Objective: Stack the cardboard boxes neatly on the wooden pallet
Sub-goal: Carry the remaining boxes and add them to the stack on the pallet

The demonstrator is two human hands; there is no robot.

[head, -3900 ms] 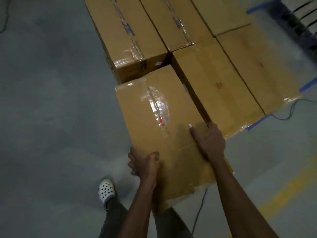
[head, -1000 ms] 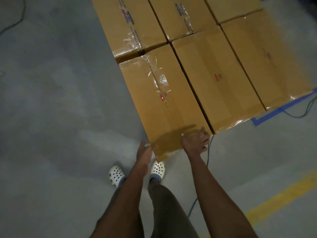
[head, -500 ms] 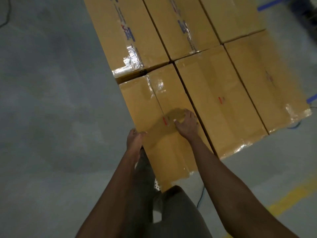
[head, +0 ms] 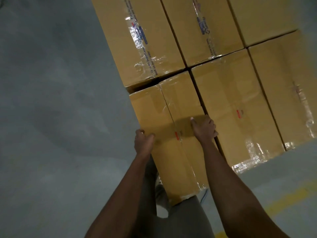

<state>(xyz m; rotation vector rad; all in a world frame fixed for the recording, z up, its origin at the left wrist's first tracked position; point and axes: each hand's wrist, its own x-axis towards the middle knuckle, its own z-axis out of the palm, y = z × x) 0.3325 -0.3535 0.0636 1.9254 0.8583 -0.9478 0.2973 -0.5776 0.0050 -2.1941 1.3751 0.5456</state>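
Left hand [head: 143, 143]: we log it hooked on the 9 o'clock top edge of the near box [head: 181, 98]. The thumb lies on the lid, and the other fingers curl down over the side wall, mostly out of sight. Right hand [head: 204, 128]: on the same box's 3 o'clock edge, thumb flat on the lid and pointing toward 11 o'clock. Its fingers bend down into the dark seam against the neighbour box [head: 240, 103]; we cannot see the fingertips. Both hands clasp the box across its width, roughly halfway along its length. Both forearms are bare and nearly straight, reaching from 6 o'clock toward 12, the right one crossing over the seam. The near box sits low centre in our view, long axis running 5 to 11 o'clock, tight against the neighbour at 3 o'clock. A narrow dark gap separates its 12 o'clock end from the far box [head: 142, 40]. Clear tape [head: 167, 107] runs along its lid seam. A second far box [head: 205, 23] is at 1 o'clock and an outer box [head: 288, 83] at 3, all close-packed. Grey floor [head: 60, 100] at 9 o'clock; grey trouser leg [head: 185, 220] at 6; yellow line [head: 288, 198] at 5.
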